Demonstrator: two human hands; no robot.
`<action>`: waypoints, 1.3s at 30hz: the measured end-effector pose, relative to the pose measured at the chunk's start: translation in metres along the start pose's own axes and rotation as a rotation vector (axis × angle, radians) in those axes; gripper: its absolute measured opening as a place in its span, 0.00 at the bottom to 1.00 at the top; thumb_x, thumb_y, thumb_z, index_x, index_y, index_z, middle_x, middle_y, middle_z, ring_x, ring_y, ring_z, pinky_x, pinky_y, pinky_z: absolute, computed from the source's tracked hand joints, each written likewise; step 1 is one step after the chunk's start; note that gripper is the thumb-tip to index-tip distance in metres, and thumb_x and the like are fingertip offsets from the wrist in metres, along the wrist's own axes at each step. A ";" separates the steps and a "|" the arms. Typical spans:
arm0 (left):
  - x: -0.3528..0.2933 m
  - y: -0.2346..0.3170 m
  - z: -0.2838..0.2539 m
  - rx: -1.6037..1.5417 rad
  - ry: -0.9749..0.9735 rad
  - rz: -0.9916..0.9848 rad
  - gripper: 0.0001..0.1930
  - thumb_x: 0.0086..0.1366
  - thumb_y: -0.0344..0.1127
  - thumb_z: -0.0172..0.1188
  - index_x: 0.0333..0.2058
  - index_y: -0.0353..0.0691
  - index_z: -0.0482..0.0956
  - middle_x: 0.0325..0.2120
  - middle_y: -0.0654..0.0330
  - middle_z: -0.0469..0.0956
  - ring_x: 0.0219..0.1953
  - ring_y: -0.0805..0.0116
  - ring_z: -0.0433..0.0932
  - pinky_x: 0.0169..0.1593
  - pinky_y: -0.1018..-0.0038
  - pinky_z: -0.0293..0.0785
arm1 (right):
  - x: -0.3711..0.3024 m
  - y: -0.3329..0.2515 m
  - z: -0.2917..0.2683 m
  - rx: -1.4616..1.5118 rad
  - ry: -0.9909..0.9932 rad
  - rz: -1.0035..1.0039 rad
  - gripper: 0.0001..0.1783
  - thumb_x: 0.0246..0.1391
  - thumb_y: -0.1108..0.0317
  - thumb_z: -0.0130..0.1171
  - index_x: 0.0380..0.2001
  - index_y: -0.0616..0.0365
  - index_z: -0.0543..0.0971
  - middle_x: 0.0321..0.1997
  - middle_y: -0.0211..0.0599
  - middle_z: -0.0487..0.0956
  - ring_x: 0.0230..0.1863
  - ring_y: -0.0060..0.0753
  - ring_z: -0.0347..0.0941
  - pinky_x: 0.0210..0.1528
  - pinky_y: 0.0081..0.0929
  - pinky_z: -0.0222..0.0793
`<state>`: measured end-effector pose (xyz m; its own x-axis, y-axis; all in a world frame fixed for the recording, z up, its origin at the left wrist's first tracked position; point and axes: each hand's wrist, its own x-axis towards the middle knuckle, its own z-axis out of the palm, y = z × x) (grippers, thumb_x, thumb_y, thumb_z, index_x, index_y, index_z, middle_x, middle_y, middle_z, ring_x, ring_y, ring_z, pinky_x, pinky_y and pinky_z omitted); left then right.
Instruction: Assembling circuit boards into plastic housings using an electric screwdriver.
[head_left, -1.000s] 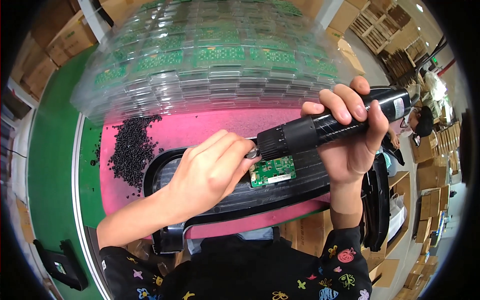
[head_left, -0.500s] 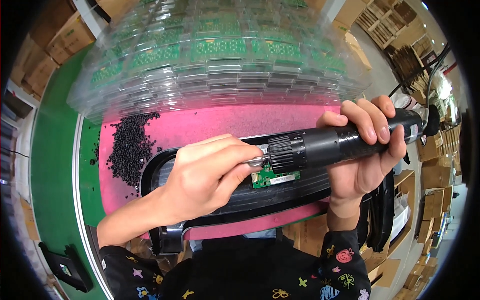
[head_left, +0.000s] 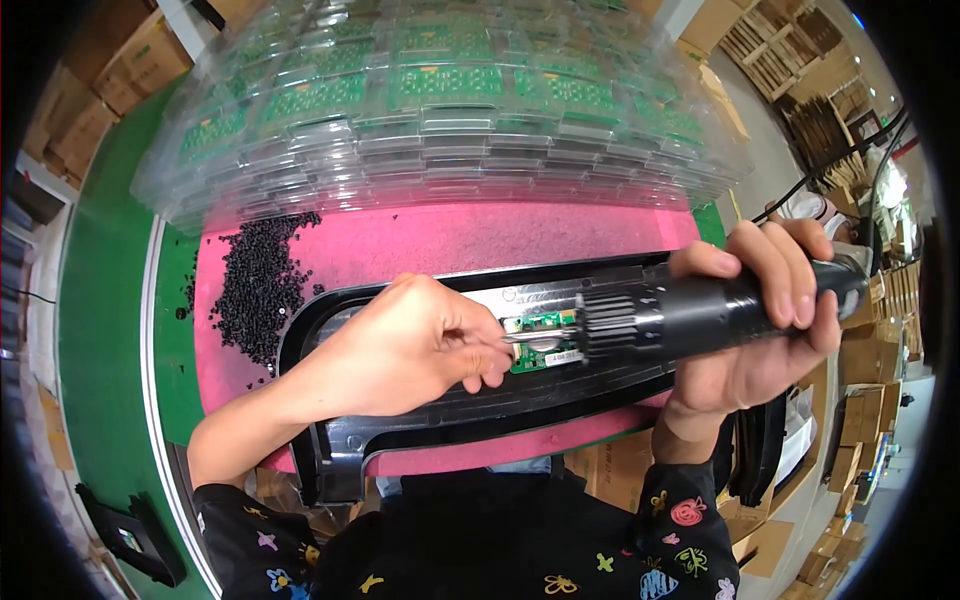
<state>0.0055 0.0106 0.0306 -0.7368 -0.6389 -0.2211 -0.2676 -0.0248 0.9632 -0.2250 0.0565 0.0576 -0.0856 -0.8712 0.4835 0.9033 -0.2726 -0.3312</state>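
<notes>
- Now, R hand (head_left: 770,275) is wrapping fingers + thumb round the driver (head_left: 690,318), holding it near-level, nose pointing L.
- L hand (head_left: 410,350) is closing thumb + fingertips at the tip of the bit (head_left: 550,338); looks like a pinch on the bit itself.
- PCB (head_left: 530,363) is sitting in the black shell (head_left: 610,388), right under bit + driver nose. Shell's resting on the pink mat (head_left: 470,235).
- Change vs ~1 s ago: driver's shifting R, away from L wrist; more of the silver bit is showing btwn nose + fingertips, and L hand is turning knuckles-up.
- Meaning (my read): fingers are prob. still busy at the tip; driver isn't being applied to the PCB yet, b/c it's lying flat, not pointing down.
- Hidden: L fingers are covering the bit's end, so can't tell if a screw's in there too. Driver nose is covering PCB's R end; L forearm is blocking part of the shell.
- Hard to see: black screws (head_left: 255,290) at L are blurring into one pile; boards in the clear trays (head_left: 450,150) are getting lost in glare, stack's running off top edge.
</notes>
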 end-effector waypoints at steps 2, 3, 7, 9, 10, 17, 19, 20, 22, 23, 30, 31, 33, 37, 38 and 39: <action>0.001 -0.001 0.000 0.119 0.147 0.136 0.04 0.58 0.24 0.65 0.32 0.29 0.82 0.26 0.56 0.84 0.28 0.71 0.83 0.32 0.77 0.78 | -0.001 -0.006 0.002 -0.097 -0.063 -0.048 0.13 0.54 0.71 0.58 0.39 0.49 0.66 0.22 0.18 0.67 0.27 0.15 0.64 0.46 0.28 0.58; 0.002 -0.003 -0.001 0.117 0.145 0.135 0.04 0.58 0.24 0.65 0.32 0.29 0.82 0.26 0.56 0.84 0.28 0.71 0.83 0.32 0.77 0.78 | -0.004 -0.010 0.000 -0.152 -0.109 -0.060 0.12 0.54 0.71 0.58 0.38 0.49 0.66 0.21 0.19 0.67 0.25 0.15 0.64 0.43 0.26 0.60; 0.009 -0.011 0.001 0.543 0.259 0.598 0.06 0.54 0.27 0.68 0.32 0.34 0.83 0.24 0.55 0.82 0.25 0.61 0.82 0.28 0.74 0.77 | -0.011 -0.010 0.003 -0.239 -0.177 -0.093 0.12 0.54 0.69 0.59 0.37 0.51 0.66 0.21 0.21 0.68 0.22 0.18 0.64 0.37 0.24 0.63; 0.008 -0.014 0.004 0.571 0.241 0.600 0.05 0.55 0.27 0.68 0.31 0.34 0.83 0.23 0.55 0.82 0.23 0.62 0.81 0.27 0.74 0.76 | -0.012 -0.007 0.001 -0.293 -0.220 -0.091 0.13 0.53 0.68 0.60 0.37 0.50 0.66 0.21 0.21 0.69 0.23 0.18 0.66 0.37 0.24 0.64; 0.007 -0.017 0.007 0.554 0.264 0.617 0.05 0.54 0.27 0.68 0.30 0.34 0.83 0.22 0.55 0.81 0.22 0.62 0.81 0.26 0.74 0.76 | -0.013 -0.005 -0.001 -0.309 -0.235 -0.085 0.13 0.53 0.68 0.60 0.37 0.49 0.66 0.21 0.20 0.70 0.23 0.18 0.66 0.37 0.24 0.64; 0.010 -0.017 0.013 0.558 0.265 0.615 0.07 0.54 0.26 0.68 0.31 0.33 0.82 0.25 0.55 0.81 0.25 0.60 0.81 0.28 0.72 0.77 | -0.015 0.000 -0.004 -0.416 -0.238 -0.131 0.15 0.52 0.66 0.63 0.37 0.48 0.66 0.21 0.20 0.72 0.21 0.16 0.68 0.31 0.21 0.65; 0.012 -0.017 0.015 0.572 0.259 0.609 0.07 0.53 0.25 0.68 0.32 0.34 0.81 0.25 0.55 0.81 0.25 0.60 0.81 0.29 0.71 0.77 | -0.014 -0.003 -0.005 -0.458 -0.317 -0.068 0.16 0.52 0.65 0.64 0.37 0.48 0.66 0.22 0.20 0.73 0.20 0.16 0.69 0.29 0.20 0.66; 0.012 -0.017 0.015 0.566 0.254 0.611 0.07 0.53 0.25 0.68 0.32 0.34 0.81 0.25 0.55 0.81 0.25 0.60 0.81 0.29 0.71 0.77 | -0.012 -0.006 -0.007 -0.464 -0.375 -0.043 0.17 0.52 0.64 0.65 0.37 0.48 0.66 0.22 0.20 0.73 0.21 0.16 0.70 0.29 0.20 0.66; 0.010 -0.016 0.014 0.591 0.273 0.648 0.07 0.52 0.25 0.69 0.31 0.34 0.81 0.24 0.56 0.81 0.24 0.61 0.80 0.28 0.71 0.76 | -0.011 -0.008 -0.008 -0.475 -0.367 -0.057 0.17 0.52 0.64 0.65 0.37 0.48 0.66 0.22 0.20 0.73 0.21 0.16 0.70 0.29 0.20 0.67; 0.010 -0.016 0.014 0.549 0.296 0.653 0.07 0.52 0.24 0.69 0.31 0.34 0.81 0.24 0.56 0.80 0.24 0.61 0.79 0.28 0.71 0.75 | -0.011 -0.007 -0.008 -0.479 -0.364 -0.071 0.17 0.52 0.64 0.65 0.37 0.49 0.66 0.22 0.20 0.73 0.21 0.16 0.70 0.29 0.19 0.67; 0.010 -0.023 0.013 0.612 0.263 0.563 0.08 0.52 0.27 0.68 0.30 0.33 0.80 0.27 0.57 0.81 0.27 0.60 0.80 0.32 0.69 0.76 | 0.004 -0.034 -0.022 -0.749 -0.240 0.018 0.15 0.53 0.62 0.58 0.38 0.55 0.66 0.23 0.22 0.68 0.21 0.19 0.63 0.26 0.21 0.62; 0.011 -0.023 0.013 0.624 0.220 0.538 0.09 0.51 0.28 0.68 0.31 0.33 0.79 0.29 0.58 0.82 0.29 0.60 0.80 0.34 0.69 0.76 | 0.004 -0.032 -0.026 -0.763 -0.196 0.027 0.15 0.53 0.62 0.58 0.38 0.56 0.66 0.22 0.23 0.67 0.21 0.19 0.62 0.26 0.21 0.62; 0.014 -0.019 0.012 0.659 0.155 0.575 0.10 0.50 0.28 0.69 0.31 0.34 0.80 0.31 0.58 0.82 0.31 0.61 0.79 0.35 0.69 0.76 | 0.005 -0.029 -0.033 -0.793 -0.158 0.045 0.15 0.53 0.62 0.57 0.38 0.57 0.66 0.22 0.25 0.66 0.21 0.20 0.61 0.27 0.21 0.62; 0.014 -0.024 0.015 0.721 0.074 0.602 0.10 0.48 0.31 0.69 0.31 0.36 0.82 0.37 0.62 0.82 0.36 0.63 0.78 0.39 0.68 0.76 | 0.007 -0.022 -0.038 -0.895 -0.111 0.069 0.15 0.52 0.63 0.56 0.38 0.58 0.66 0.20 0.25 0.64 0.20 0.20 0.60 0.25 0.22 0.61; 0.014 -0.025 0.015 0.720 0.072 0.601 0.10 0.48 0.31 0.69 0.31 0.36 0.82 0.37 0.62 0.82 0.36 0.63 0.78 0.39 0.68 0.76 | 0.007 -0.021 -0.039 -0.895 -0.109 0.070 0.15 0.52 0.63 0.56 0.38 0.58 0.66 0.20 0.25 0.64 0.20 0.20 0.60 0.25 0.22 0.61; 0.014 -0.026 0.014 0.753 0.057 0.597 0.09 0.48 0.31 0.69 0.29 0.36 0.82 0.39 0.63 0.82 0.37 0.64 0.77 0.40 0.68 0.76 | 0.006 -0.019 -0.040 -0.885 -0.105 0.084 0.15 0.52 0.62 0.56 0.38 0.58 0.66 0.20 0.25 0.64 0.20 0.20 0.60 0.25 0.22 0.61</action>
<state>-0.0065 0.0131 0.0003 -0.8549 -0.4230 0.3004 -0.2012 0.8040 0.5596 -0.2596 0.0397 0.0344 0.0444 -0.8722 0.4871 0.2458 -0.4630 -0.8516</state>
